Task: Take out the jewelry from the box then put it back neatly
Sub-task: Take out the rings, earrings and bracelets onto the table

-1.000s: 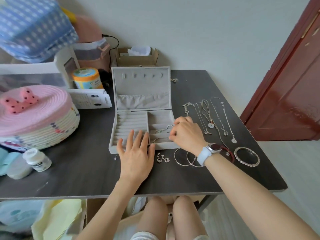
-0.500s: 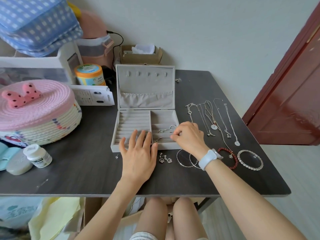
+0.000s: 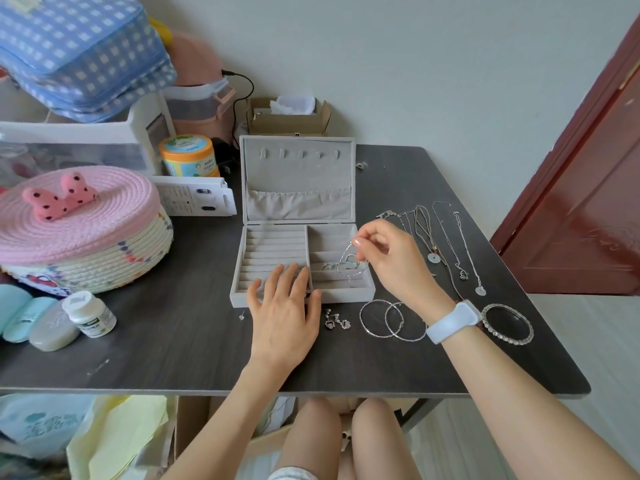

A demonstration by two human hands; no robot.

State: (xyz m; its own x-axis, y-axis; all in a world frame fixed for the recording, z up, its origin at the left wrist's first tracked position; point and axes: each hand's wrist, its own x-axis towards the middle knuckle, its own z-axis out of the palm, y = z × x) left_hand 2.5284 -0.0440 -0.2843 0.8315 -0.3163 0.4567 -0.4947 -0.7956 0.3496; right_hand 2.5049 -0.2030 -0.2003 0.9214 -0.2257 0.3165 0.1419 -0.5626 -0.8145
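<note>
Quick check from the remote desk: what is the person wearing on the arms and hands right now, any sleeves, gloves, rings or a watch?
Both forearms are bare, with no sleeves in view and no gloves. The right hand has a pale blue-white band around its wrist, smooth and rounded; its face is not visible, so watch or tracker cannot be told. The left hand and its wrist carry nothing. No rings show on either hand.

Pretty bright, soft daylight overall, shadows faint. Some glare on the red door (image 3: 585, 209) at right. Wide-angle lens bends the frame edges; focus looks decently sharp.
</note>
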